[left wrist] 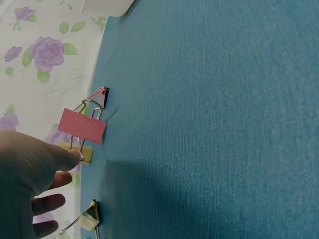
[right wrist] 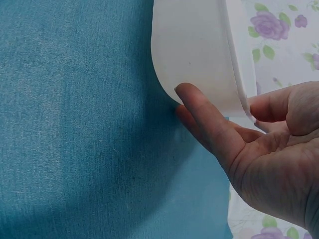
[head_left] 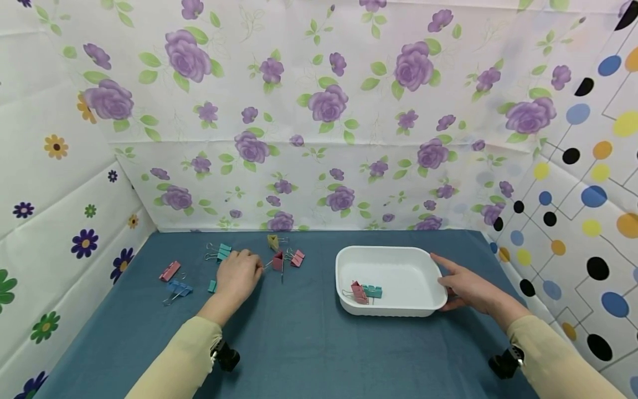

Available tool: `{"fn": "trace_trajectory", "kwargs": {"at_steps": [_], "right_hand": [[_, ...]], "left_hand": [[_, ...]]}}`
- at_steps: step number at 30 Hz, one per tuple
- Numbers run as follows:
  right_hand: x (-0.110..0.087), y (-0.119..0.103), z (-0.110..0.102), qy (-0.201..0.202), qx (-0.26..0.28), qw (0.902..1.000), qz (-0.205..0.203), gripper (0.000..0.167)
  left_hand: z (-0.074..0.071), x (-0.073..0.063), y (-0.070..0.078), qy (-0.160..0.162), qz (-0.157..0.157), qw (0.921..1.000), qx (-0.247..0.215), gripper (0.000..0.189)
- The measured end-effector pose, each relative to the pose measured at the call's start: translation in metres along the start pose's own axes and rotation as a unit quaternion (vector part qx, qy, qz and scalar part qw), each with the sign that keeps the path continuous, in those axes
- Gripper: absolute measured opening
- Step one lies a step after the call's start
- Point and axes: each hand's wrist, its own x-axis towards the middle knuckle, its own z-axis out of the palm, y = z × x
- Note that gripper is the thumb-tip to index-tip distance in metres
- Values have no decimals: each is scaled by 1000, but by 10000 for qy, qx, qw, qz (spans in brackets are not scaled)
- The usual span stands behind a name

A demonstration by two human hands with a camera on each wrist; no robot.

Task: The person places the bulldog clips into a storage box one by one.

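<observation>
1. we see the left hand [head_left: 239,274] with thumb and fingertip brought together, pinching a wire handle of a pinkish-red metal binder clip [left wrist: 82,125]; its other fingers are loosely bent. we cannot tell whether the clip touches the cloth.
2. the right hand [head_left: 466,285] holds the right end of a white, rounded rectangular tray [head_left: 404,271], its fingers parted around that end.
3. only the left wrist view shows us the pinch plainly, plus a gold metal clip [left wrist: 90,218] beside the lower fingers. the right wrist view alone shows fingertips against the tray's outer wall; the head view alone shows a pink clip [head_left: 359,292] and a teal clip [head_left: 372,291] together inside it.
4. the left hand reaches forward, its back uppermost; the right palm faces the tray.
5. left of the left hand, we find a blue clip [head_left: 179,288] on dark blue cloth [head_left: 309,354].
6. behind stands a white rose-printed backdrop [head_left: 299,183]; dots pattern the right wall [head_left: 573,183].
</observation>
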Motion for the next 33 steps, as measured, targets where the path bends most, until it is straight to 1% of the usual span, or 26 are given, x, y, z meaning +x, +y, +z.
{"fn": "trace_trajectory", "kwargs": {"at_steps": [6, 13, 23, 29, 33], "right_hand": [[-1, 0, 1, 20, -37, 10000, -26, 74], [-1, 0, 2, 50, -52, 10000, -18, 73], [-2, -2, 1, 29, -32, 10000, -14, 74], [-2, -2, 1, 7, -17, 10000, -30, 74], [-2, -2, 1, 9, -14, 10000, -32, 74]], "left_hand": [[0, -1, -2, 269, 238, 9994, -16, 5], [0, -2, -4, 586, 542, 9968, -71, 6], [-3, -1, -6, 876, 802, 9928, -155, 5], [-6, -1, -7, 1015, 922, 9902, -282, 5], [-8, -2, -8, 1173, 1009, 9872, -393, 5]]}}
